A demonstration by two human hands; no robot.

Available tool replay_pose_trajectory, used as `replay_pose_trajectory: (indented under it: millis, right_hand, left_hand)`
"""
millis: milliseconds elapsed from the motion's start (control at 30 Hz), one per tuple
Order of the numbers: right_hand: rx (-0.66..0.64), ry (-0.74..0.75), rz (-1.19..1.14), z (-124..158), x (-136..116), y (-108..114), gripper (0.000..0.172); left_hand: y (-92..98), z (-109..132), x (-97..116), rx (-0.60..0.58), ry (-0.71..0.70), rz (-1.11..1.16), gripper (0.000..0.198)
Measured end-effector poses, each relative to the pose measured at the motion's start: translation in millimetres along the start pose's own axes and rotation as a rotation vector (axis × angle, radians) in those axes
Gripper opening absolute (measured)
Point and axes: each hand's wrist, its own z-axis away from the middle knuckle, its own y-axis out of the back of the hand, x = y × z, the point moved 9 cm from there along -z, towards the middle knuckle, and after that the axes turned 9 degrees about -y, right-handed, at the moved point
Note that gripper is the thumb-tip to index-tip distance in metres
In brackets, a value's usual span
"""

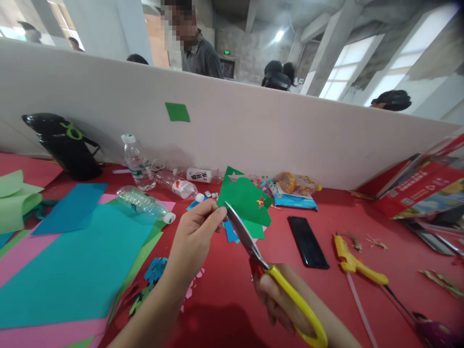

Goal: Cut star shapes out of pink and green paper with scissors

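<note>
Between thumb and fingers, my left hand [197, 234] pinches the lower left edge of a green paper sheet [242, 195], which has star-shaped marks on it. My right hand [277, 295] grips the yellow handles of a pair of scissors [250, 241]. The scissor blades point up and left, their tips at the paper's edge close to my left fingertips. Under the green sheet lie blue and green paper pieces. Cut blue paper flowers [155, 270] and pink scraps rest on the table beside my left forearm.
Large coloured paper sheets [72, 270] cover the left. Plastic bottles [137, 166] and a black flask [63, 145] stand or lie along the white partition [271, 130]. A phone [308, 241], a yellow glue gun [358, 266] and a snack packet [295, 200] are to the right. People are beyond the partition.
</note>
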Motion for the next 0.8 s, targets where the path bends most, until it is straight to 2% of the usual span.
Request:
replay_pose_trajectory:
  millis: [267,367,567,800]
  right_hand:
    - [0.059,0.023,-0.042,0,2,0,0.075]
    - [0.043,0.009,-0.047,2,1,-3,0.078]
    - [0.069,0.128,-0.065,12,-13,-3,0.071]
    - [0.080,0.103,-0.079,9,-8,-4,0.072]
  left_hand:
    - [0.5,3,2,0.035,0.023,-0.028,0.031]
    - [0.1,2,2,0.041,0.029,-0.032,0.031]
    - [-3.6,0,3,-0.002,0.013,-0.004,0.029]
    - [-4.0,0,2,0.004,0.013,0.021,0.030]
